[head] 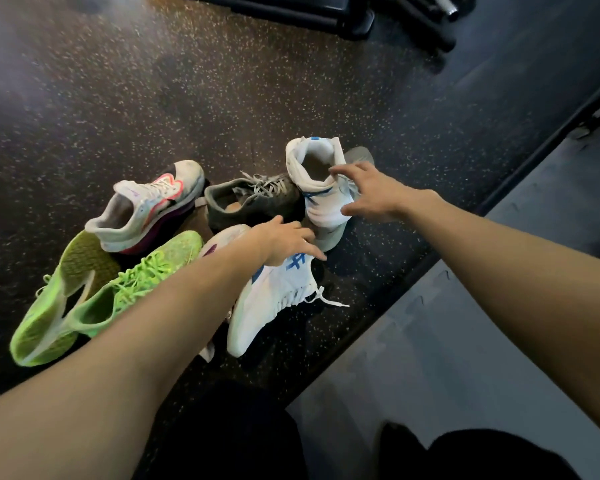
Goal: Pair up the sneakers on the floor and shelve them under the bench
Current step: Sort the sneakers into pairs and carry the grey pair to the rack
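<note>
Several sneakers lie in a heap on the speckled black floor (pixel 222 98). A white sneaker with blue stripes (pixel 274 303) lies nearest me, and my left hand (pixel 284 242) rests over its heel end with fingers spread. Its match (pixel 317 188) stands tilted behind it; my right hand (pixel 371 192) reaches it with spread fingers, index on the collar and thumb against its side. Two neon green sneakers (pixel 129 292) lie at the left, one sole up (pixel 49 306). A white, pink and purple sneaker (pixel 146 209) and a grey sneaker (pixel 253 199) lie behind.
Another white and purple shoe (pixel 219 242) shows partly under my left wrist. A second grey shoe (pixel 359 155) peeks out behind the tilted white one. A grey mat surface (pixel 465 341) with a dark diagonal edge fills the right. Black equipment feet (pixel 326 15) stand at the top.
</note>
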The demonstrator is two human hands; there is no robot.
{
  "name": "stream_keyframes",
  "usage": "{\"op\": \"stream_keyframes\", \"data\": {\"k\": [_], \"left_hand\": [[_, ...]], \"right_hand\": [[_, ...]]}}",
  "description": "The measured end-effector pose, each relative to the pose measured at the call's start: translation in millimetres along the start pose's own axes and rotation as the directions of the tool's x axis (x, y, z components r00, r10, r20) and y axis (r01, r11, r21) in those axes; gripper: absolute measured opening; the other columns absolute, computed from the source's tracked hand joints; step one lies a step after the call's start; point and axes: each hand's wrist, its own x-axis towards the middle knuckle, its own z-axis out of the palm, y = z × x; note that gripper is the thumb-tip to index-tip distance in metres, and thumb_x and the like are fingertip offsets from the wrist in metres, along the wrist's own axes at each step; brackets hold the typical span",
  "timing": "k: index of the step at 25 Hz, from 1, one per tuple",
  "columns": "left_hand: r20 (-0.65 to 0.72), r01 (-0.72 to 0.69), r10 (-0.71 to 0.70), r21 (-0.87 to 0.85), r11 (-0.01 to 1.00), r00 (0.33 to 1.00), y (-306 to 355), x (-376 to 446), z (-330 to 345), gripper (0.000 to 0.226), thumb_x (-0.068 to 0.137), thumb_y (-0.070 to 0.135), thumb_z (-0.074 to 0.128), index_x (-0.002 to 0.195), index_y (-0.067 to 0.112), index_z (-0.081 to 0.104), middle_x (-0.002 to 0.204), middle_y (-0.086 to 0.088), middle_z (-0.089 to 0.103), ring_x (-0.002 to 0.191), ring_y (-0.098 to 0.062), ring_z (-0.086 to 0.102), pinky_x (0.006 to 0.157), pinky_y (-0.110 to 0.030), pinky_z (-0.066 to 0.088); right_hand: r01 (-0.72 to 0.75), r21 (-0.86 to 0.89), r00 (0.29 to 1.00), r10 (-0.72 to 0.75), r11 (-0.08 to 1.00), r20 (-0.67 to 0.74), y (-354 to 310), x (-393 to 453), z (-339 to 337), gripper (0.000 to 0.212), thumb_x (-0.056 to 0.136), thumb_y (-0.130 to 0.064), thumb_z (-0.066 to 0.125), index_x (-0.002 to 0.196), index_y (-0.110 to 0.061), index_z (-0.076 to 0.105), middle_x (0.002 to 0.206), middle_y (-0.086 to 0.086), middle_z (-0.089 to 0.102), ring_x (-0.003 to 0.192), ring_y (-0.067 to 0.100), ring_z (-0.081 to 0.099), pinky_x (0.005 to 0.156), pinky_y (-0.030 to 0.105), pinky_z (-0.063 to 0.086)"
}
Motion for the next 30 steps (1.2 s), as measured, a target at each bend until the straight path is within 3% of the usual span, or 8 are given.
{"op": "stream_keyframes", "data": {"k": [5, 9, 13, 17, 21, 24, 27, 30], "left_hand": [[0.022, -0.028, 0.021, 0.333, 0.943, 1.000, 12, 24, 4, 0.058, 0.094, 0.018, 0.060, 0.142, 0.041, 0.035, 0.152, -0.005, 0.027, 0.138, -0.027, 0.024, 0.096, -0.040, 0.040], [0.006, -0.065, 0.070, 0.486, 0.872, 0.998, 5, 18, -5, 0.047, 0.091, 0.021, 0.063, 0.132, 0.037, 0.046, 0.145, -0.001, 0.031, 0.135, -0.026, 0.027, 0.090, -0.038, 0.039], [0.048, -0.145, 0.139, 0.468, 0.872, 0.989, -11, -8, -7, 0.042, 0.089, 0.021, 0.064, 0.127, 0.035, 0.053, 0.149, 0.014, 0.033, 0.135, -0.022, 0.025, 0.095, -0.040, 0.041], [0.049, -0.137, 0.129, 0.464, 0.875, 0.990, -7, -45, 4, 0.049, 0.083, 0.023, 0.071, 0.125, 0.041, 0.054, 0.148, 0.006, 0.028, 0.129, -0.025, 0.030, 0.088, -0.036, 0.044], [0.025, 0.004, -0.017, 0.449, 0.894, 1.000, -3, -105, 14, 0.039, 0.075, 0.041, 0.074, 0.112, 0.040, 0.063, 0.133, -0.003, 0.030, 0.115, -0.029, 0.037, 0.090, -0.040, 0.045], [-0.050, 0.248, -0.244, 0.296, 0.922, 0.968, 7, -155, 21, 0.037, 0.072, 0.054, 0.066, 0.101, 0.031, 0.068, 0.121, -0.009, 0.033, 0.106, -0.031, 0.045, 0.082, -0.035, 0.046], [-0.159, 0.526, -0.506, 0.127, 0.841, 0.848, 21, -209, 34, 0.041, 0.080, 0.058, 0.058, 0.108, 0.028, 0.066, 0.127, -0.011, 0.035, 0.106, -0.030, 0.051, 0.076, -0.032, 0.042], [-0.262, 0.712, -0.708, -0.099, 0.696, 0.656, 33, -253, 54, 0.042, 0.081, 0.055, 0.059, 0.108, 0.025, 0.067, 0.128, -0.010, 0.036, 0.103, -0.031, 0.051, 0.069, -0.034, 0.043]], "right_hand": [[0.016, -0.145, 0.997, -0.026, 0.989, -0.072, 3, 17, 11, 0.077, 0.082, -0.031, 0.071, 0.146, -0.027, 0.029, 0.154, 0.003, 0.015, 0.139, 0.031, 0.030, 0.111, 0.049, 0.036], [0.077, -0.380, 0.976, -0.147, 0.922, -0.159, -7, 16, 13, 0.064, 0.080, -0.035, 0.074, 0.135, -0.021, 0.044, 0.150, -0.001, 0.020, 0.133, 0.029, 0.032, 0.095, 0.048, 0.046], [0.058, -0.437, 0.983, -0.128, 0.898, -0.134, -19, 18, 21, 0.054, 0.081, -0.033, 0.074, 0.127, -0.020, 0.048, 0.135, 0.000, 0.042, 0.121, 0.027, 0.044, 0.084, 0.045, 0.048], [0.036, -0.422, 0.988, -0.097, 0.906, -0.124, -20, 12, 26, 0.048, 0.080, -0.028, 0.075, 0.120, -0.014, 0.053, 0.123, 0.005, 0.047, 0.110, 0.029, 0.054, 0.078, 0.043, 0.050], [0.089, -0.419, 0.975, -0.165, 0.904, -0.149, -28, -8, 29, 0.039, 0.079, -0.022, 0.076, 0.110, -0.012, 0.055, 0.117, 0.005, 0.051, 0.102, 0.030, 0.056, 0.071, 0.041, 0.047], [0.126, -0.446, 0.962, -0.220, 0.886, -0.164, -43, -23, 31, 0.037, 0.078, -0.021, 0.077, 0.105, -0.011, 0.055, 0.116, 0.006, 0.052, 0.101, 0.032, 0.055, 0.075, 0.045, 0.050], [0.183, -0.467, 0.932, -0.304, 0.865, -0.198, -75, -35, 36, 0.034, 0.079, -0.021, 0.075, 0.102, -0.013, 0.051, 0.118, 0.007, 0.051, 0.100, 0.034, 0.053, 0.074, 0.042, 0.046], [0.276, -0.465, 0.886, -0.410, 0.841, -0.216, -120, -45, 47, 0.032, 0.080, -0.023, 0.074, 0.095, -0.015, 0.047, 0.117, 0.007, 0.050, 0.098, 0.034, 0.054, 0.070, 0.040, 0.042]]}}
